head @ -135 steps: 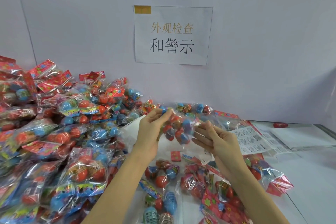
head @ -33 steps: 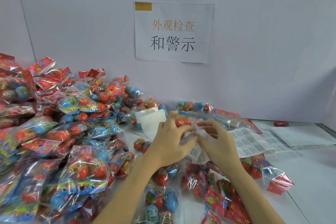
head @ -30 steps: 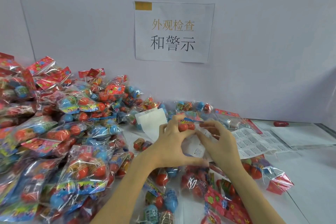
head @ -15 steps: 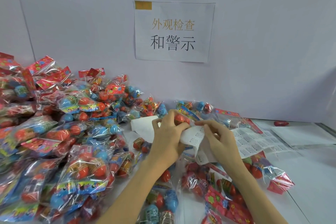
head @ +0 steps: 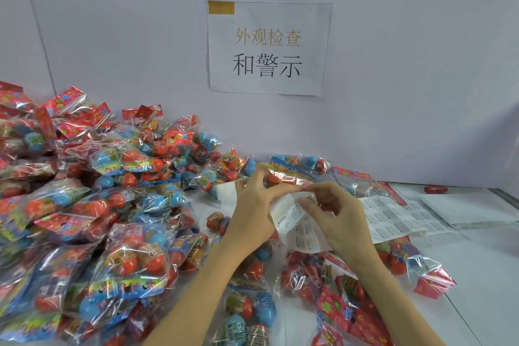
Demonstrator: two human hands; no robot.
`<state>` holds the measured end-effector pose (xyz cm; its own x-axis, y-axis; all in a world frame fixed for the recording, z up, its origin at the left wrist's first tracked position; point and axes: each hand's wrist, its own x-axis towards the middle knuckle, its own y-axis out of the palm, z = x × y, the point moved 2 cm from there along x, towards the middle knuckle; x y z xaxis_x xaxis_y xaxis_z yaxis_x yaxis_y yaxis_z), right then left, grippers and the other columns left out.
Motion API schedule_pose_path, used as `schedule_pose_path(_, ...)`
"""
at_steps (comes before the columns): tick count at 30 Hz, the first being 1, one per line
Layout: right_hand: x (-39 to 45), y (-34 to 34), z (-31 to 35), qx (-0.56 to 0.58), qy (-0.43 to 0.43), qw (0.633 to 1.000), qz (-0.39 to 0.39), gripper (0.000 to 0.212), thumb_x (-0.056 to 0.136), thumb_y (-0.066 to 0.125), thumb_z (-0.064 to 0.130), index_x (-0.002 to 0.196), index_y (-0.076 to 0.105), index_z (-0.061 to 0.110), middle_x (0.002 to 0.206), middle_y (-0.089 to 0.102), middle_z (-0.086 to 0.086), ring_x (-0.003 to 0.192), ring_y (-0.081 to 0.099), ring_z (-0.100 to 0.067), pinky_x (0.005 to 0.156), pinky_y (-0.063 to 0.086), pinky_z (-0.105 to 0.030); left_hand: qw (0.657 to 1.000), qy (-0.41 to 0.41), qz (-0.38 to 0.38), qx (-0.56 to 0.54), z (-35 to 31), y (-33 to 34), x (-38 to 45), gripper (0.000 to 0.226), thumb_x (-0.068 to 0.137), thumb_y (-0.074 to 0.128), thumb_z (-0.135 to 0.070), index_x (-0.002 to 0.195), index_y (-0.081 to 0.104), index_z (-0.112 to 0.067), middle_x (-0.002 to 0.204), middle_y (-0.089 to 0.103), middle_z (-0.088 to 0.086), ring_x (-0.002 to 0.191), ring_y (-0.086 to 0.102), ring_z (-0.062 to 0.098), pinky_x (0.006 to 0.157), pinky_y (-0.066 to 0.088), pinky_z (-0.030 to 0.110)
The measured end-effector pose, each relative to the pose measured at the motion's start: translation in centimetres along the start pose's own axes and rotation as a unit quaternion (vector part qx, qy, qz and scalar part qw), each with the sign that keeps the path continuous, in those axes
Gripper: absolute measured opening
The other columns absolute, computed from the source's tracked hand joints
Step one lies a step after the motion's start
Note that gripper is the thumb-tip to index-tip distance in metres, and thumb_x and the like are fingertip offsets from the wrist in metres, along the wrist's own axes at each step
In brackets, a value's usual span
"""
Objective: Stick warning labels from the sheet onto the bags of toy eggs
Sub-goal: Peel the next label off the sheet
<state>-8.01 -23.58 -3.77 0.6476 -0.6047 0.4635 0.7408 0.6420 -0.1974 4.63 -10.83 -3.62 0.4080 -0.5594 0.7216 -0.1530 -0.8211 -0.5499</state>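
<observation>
My left hand [head: 252,205] grips a clear bag of toy eggs [head: 280,175] with a blue header, and holds the curled label sheet [head: 295,222] against it. The sheet is white, with small blocks of black print, and hangs down between my hands. My right hand [head: 337,213] pinches a warning label [head: 309,200] at the sheet's upper edge with thumb and forefinger. Whether the label has come off the sheet I cannot tell. Both hands are above the table's middle.
A big pile of egg bags [head: 112,205] fills the left side. More bags [head: 252,314] lie in front and to the right [head: 407,261]. Flat label sheets [head: 393,216], white paper [head: 463,205] and a loose red egg [head: 435,189] lie at the right. A sign [head: 269,48] hangs on the wall.
The hands lowered the bag from mid-air and took up the label sheet. In the last half second the sheet curled further down and my right fingers closed on its upper edge.
</observation>
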Motion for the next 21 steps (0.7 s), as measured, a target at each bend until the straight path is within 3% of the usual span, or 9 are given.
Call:
schedule_pose_path(3, 0.06, -0.13, -0.14, 0.007, 0.016, 1.0, 0.007, 0.016, 0.089, 0.083, 0.02, 0.101, 0.076, 0.028, 0.091, 0.077, 0.012, 0.084, 0.071, -0.009, 0.076, 0.057, -0.021, 0.999, 0.003, -0.016, 0.029, 0.48, 0.17, -0.09, 0.043, 0.083, 0.087, -0.011, 0.12, 0.079, -0.031, 0.128, 0.05, 0.005, 0.111, 0.031, 0.021, 0.087, 0.04, 0.034)
schedule_pose_path(7, 0.06, 0.2, -0.23, 0.036, 0.034, 0.998, 0.025, 0.015, 0.09, 0.082, 0.021, 0.103, 0.076, 0.027, 0.089, 0.076, 0.003, 0.085, 0.073, -0.014, 0.076, 0.059, -0.025, 1.0, 0.01, -0.017, -0.003, 0.97, -0.05, 0.0, 0.026, 0.084, 0.076, -0.041, 0.108, 0.081, -0.034, 0.122, 0.053, 0.001, 0.104, 0.028, 0.007, 0.089, 0.045, 0.045)
schedule_pose_path(9, 0.15, 0.17, -0.31, 0.063, 0.039, 0.997, 0.023, 0.013, 0.094, 0.078, 0.017, 0.104, 0.077, 0.026, 0.092, 0.077, 0.001, 0.088, 0.074, -0.015, 0.077, 0.058, -0.025, 0.997, -0.029, 0.013, -0.073, 1.04, 0.04, 0.26, 0.028, 0.084, 0.074, -0.046, 0.106, 0.082, -0.031, 0.117, 0.055, 0.0, 0.104, 0.044, 0.007, 0.095, 0.046, 0.049)
schedule_pose_path(11, 0.26, 0.07, -0.26, 0.071, 0.032, 0.997, 0.025, 0.015, 0.097, 0.074, 0.012, 0.104, 0.079, 0.024, 0.094, 0.078, 0.002, 0.091, 0.074, -0.015, 0.078, 0.057, -0.025, 0.988, -0.058, 0.034, -0.141, 1.03, -0.05, 0.59, 0.029, 0.082, 0.083, -0.036, 0.107, 0.083, -0.022, 0.111, 0.057, 0.006, 0.103, 0.06, 0.01, 0.095, 0.052, 0.048)
schedule_pose_path(14, 0.18, 0.04, 0.05, 0.047, 0.004, 0.999, 0.024, 0.024, 0.097, 0.073, 0.009, 0.109, 0.078, 0.028, 0.089, 0.076, 0.005, 0.086, 0.072, -0.013, 0.08, 0.058, -0.023, 0.983, -0.064, 0.051, -0.164, 1.06, -0.31, 0.61, 0.027, 0.082, 0.09, -0.019, 0.108, 0.083, -0.014, 0.112, 0.059, 0.008, 0.102, 0.063, 0.01, 0.091, 0.056, 0.041)
schedule_pose_path(17, 0.08, 0.01, 0.05, 0.018, -0.011, 0.999, 0.027, 0.025, 0.096, 0.074, 0.008, 0.106, 0.077, 0.03, 0.086, 0.075, 0.007, 0.08, 0.071, -0.009, 0.076, 0.057, -0.019, 0.983, -0.086, 0.075, -0.142, 1.12, -0.38, 0.48, 0.027, 0.084, 0.087, -0.017, 0.11, 0.083, -0.014, 0.113, 0.057, 0.012, 0.104, 0.062, 0.024, 0.095, 0.052, 0.05)
schedule_pose_path(21, 0.17, -0.04, 0.06, 0.02, -0.008, 1.0, 0.012, 0.017, 0.094, 0.077, 0.009, 0.099, 0.069, 0.023, 0.08, 0.072, 0.005, 0.078, 0.069, -0.008, 0.073, 0.054, -0.017, 0.983, -0.09, 0.086, -0.137, 1.02, -0.4, 0.53, 0.026, 0.085, 0.087, -0.017, 0.11, 0.082, -0.012, 0.111, 0.057, 0.01, 0.102, 0.062, 0.022, 0.092, 0.053, 0.048)
